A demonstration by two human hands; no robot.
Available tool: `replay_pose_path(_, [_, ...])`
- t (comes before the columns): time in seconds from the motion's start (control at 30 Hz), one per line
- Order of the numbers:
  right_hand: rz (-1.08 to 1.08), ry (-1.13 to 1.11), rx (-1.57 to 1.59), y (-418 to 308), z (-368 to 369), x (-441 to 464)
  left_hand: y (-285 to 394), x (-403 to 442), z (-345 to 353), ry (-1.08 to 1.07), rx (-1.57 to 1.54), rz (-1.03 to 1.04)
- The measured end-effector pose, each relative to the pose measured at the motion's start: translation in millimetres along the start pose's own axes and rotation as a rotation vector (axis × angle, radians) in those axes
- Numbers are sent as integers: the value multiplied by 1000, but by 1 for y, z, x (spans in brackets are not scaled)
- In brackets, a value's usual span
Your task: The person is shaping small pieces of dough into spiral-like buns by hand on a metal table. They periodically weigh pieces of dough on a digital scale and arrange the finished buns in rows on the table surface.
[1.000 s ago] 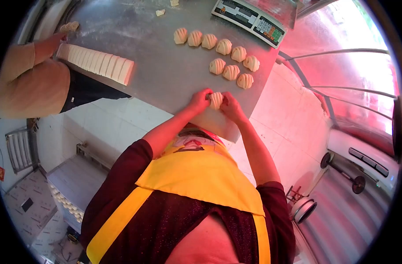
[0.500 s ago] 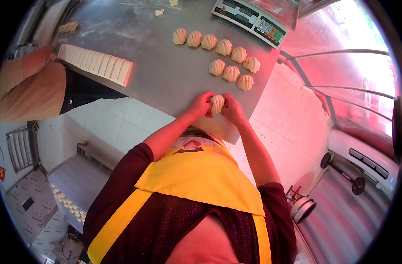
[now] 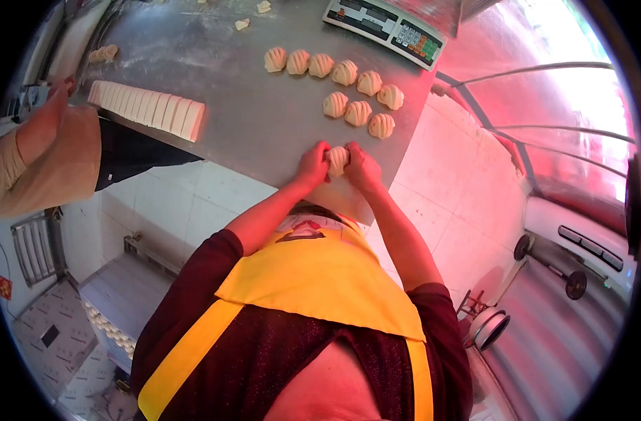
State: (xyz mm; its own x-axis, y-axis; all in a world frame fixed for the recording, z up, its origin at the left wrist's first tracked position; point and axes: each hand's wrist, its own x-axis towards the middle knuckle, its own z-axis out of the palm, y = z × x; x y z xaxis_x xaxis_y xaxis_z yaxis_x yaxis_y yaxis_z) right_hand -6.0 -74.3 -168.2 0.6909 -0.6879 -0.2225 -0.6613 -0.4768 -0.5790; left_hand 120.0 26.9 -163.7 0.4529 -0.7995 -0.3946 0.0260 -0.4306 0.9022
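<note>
Where hands (image 3: 312,165) pinch, dough (image 3: 338,161) is ridged.

Grey metal table (image 3: 229,91) bearing striped dough pieces (image 3: 344,73), six sitting in one row, three in a shorter row beside it, a scale (image 3: 385,29) resting beyond them, sliced dough (image 3: 148,109) lying along the near edge, dough scraps (image 3: 242,24) lying farther off.

Tabletop (image 3: 243,98) looks like smooth metal, semi-glossy w/ matt patches; apron (image 3: 320,277) matt cloth.
</note>
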Motion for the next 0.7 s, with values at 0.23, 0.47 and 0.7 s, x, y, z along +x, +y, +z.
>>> replay_pose_path(0.23, [57, -75, 165, 4, -4, 2, -22, 8, 2, 96, 463, 241])
replay_pose_path(0.47, [59, -43, -31, -3, -4, 6, -4, 10, -9, -41, 109, -36])
replay_pose_path(0.7, [60, -84, -151, -6, -5, 13, 5, 10, -11, -15, 285, 23])
